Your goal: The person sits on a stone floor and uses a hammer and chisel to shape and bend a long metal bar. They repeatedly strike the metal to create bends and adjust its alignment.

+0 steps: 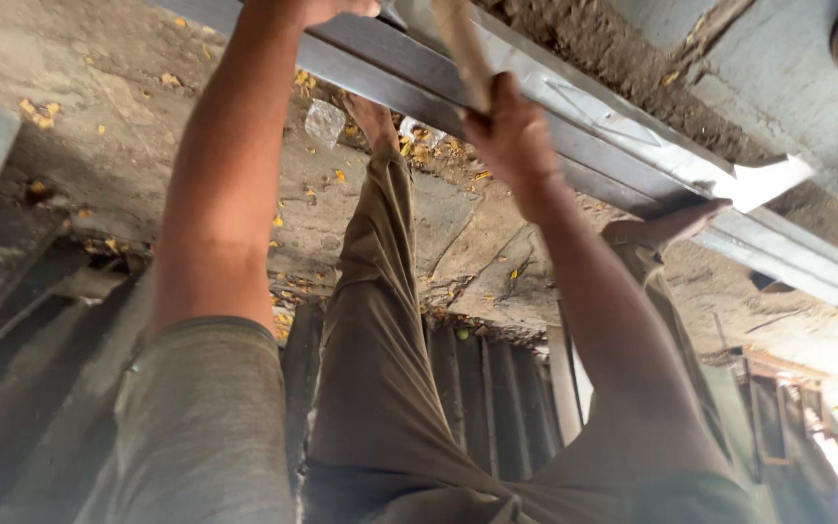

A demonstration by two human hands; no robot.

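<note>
- The right hand (514,136) is clenched in a fist around a pale wooden handle (465,49), fingers pressed together round its lower end; the handle rises toward the top edge of the view and appears blurred.
- The left hand (327,10) is mostly cut off by the top edge; it rests on or at the long grey metal beam (623,146), and I cannot tell whether its fingers are spread or curled.
- That beam runs diagonally from the top centre down toward the right edge, lying on the rough, dusty concrete ground (128,146). Its top face is lighter, with a bright torn or bent piece near its right part.
- The wooden handle crosses in front of the beam, just beside the left hand.
- A bare left foot (372,118) stands on the ground just beside the beam's near side; a bare right foot (666,225) rests against the beam further to the right.
- Both legs wear loose olive-brown trousers (370,340), and grey short sleeves (206,417) cover the upper arms.
- A crumpled clear plastic scrap (325,121) lies on the ground near the left foot.
- Small yellow dry leaf bits (36,112) are scattered across the concrete.
- Dark corrugated metal sheets (497,388) lie between the legs, close to the person.
</note>
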